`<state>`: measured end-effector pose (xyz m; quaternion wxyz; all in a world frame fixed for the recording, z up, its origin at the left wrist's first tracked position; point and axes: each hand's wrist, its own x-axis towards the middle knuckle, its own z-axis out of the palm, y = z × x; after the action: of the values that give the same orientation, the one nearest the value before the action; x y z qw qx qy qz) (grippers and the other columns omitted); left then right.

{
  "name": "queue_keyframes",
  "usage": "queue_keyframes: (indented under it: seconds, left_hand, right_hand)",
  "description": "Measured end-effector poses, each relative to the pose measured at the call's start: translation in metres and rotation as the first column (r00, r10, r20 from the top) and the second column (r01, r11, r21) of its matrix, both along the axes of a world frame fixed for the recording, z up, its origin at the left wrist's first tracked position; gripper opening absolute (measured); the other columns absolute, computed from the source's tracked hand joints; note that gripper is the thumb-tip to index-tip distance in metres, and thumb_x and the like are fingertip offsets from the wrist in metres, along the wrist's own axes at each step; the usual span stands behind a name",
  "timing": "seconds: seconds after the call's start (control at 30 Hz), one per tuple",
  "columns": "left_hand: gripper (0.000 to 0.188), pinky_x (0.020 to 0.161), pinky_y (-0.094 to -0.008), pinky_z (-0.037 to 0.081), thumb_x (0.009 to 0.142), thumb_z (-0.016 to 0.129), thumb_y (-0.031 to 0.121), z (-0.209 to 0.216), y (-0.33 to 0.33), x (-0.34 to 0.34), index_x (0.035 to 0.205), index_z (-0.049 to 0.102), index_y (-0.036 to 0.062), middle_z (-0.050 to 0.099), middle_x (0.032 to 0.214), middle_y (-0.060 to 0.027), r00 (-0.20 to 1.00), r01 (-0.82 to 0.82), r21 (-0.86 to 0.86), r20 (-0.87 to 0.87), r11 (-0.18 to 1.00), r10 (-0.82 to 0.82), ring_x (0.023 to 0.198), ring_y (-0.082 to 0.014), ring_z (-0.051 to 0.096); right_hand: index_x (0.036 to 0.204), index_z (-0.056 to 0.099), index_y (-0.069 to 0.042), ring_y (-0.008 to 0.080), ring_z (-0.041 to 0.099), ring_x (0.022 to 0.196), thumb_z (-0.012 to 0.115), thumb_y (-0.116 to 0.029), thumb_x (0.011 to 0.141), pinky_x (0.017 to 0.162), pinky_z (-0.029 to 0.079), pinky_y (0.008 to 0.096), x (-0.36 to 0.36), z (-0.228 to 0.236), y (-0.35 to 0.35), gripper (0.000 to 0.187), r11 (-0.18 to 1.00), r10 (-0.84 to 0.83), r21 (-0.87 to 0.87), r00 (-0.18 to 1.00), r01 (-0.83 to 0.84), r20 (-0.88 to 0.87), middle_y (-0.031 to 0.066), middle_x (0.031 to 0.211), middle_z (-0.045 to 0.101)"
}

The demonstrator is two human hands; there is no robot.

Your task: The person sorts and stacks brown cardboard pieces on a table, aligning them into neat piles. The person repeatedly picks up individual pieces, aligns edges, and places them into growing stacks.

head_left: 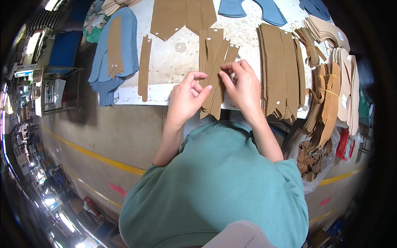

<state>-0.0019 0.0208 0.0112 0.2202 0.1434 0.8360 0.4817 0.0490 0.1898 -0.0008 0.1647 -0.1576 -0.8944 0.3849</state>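
Note:
Several long brown leather-like strips [214,82] lie fanned in a bundle on the white table in front of me, with pointed or notched near ends and small white tags at the far ends. My left hand [188,97] is beside the bundle's left edge, thumb and fingers bent but apart, with nothing in it. Over the bundle's right side is my right hand [243,84], its thumb and forefinger tips at the strips with a small gap between them. Whether those tips touch a strip, I cannot tell.
Wide brown pieces [275,70] lie stacked to the right, beside banded brown bundles [326,91]. A narrow brown strip [144,68] lies to the left, near blue stacked pieces [124,45]. More brown panels [173,16] lie farther back. A plastic bag [314,161] of brown scraps hangs at right.

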Motion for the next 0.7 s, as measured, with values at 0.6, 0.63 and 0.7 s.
queue_keyframes:
  seconds: [0.6, 0.63, 0.7]
  left_hand:
    - [0.019, 0.053, -0.0230, 0.046, 0.080, 0.079, 0.017, -0.006, 0.033, -0.023, 0.082, 0.068, 0.0014, 0.062, 0.064, -0.0027, 0.952, -0.147, -0.097, -0.284, 0.984, 0.114, 0.054, -0.0070, 0.055]
    - [0.019, 0.053, -0.0232, 0.046, 0.080, 0.079, 0.016, -0.004, 0.033, -0.021, 0.082, 0.069, 0.0015, 0.062, 0.066, -0.0033, 0.944, -0.148, -0.126, -0.315, 0.981, 0.102, 0.056, -0.0071, 0.056]
    - [0.022, 0.060, -0.0318, 0.050, 0.079, 0.079, 0.021, -0.001, 0.035, -0.015, 0.087, 0.068, 0.0035, 0.063, 0.077, -0.0071, 0.892, -0.110, -0.130, -0.451, 0.985, 0.040, 0.067, -0.0167, 0.063]
  right_hand:
    - [0.106, 0.056, -0.010, 0.0310, 0.061, 0.093, 0.076, -0.017, 0.079, 0.075, 0.052, 0.0427, 0.001, 0.001, -0.008, 0.035, 0.997, -0.023, 0.071, 1.000, 0.024, -0.015, 0.0104, 0.092, 0.058]
    - [0.104, 0.057, -0.008, 0.0305, 0.062, 0.091, 0.074, -0.013, 0.080, 0.075, 0.052, 0.0426, 0.001, 0.001, -0.008, 0.031, 0.999, -0.024, 0.043, 0.999, 0.025, -0.029, 0.0108, 0.092, 0.059]
    - [0.102, 0.058, -0.007, 0.0287, 0.063, 0.085, 0.072, -0.011, 0.081, 0.073, 0.052, 0.0412, 0.003, 0.002, -0.003, 0.026, 0.997, -0.022, -0.075, 0.998, 0.017, -0.058, 0.0112, 0.090, 0.060]
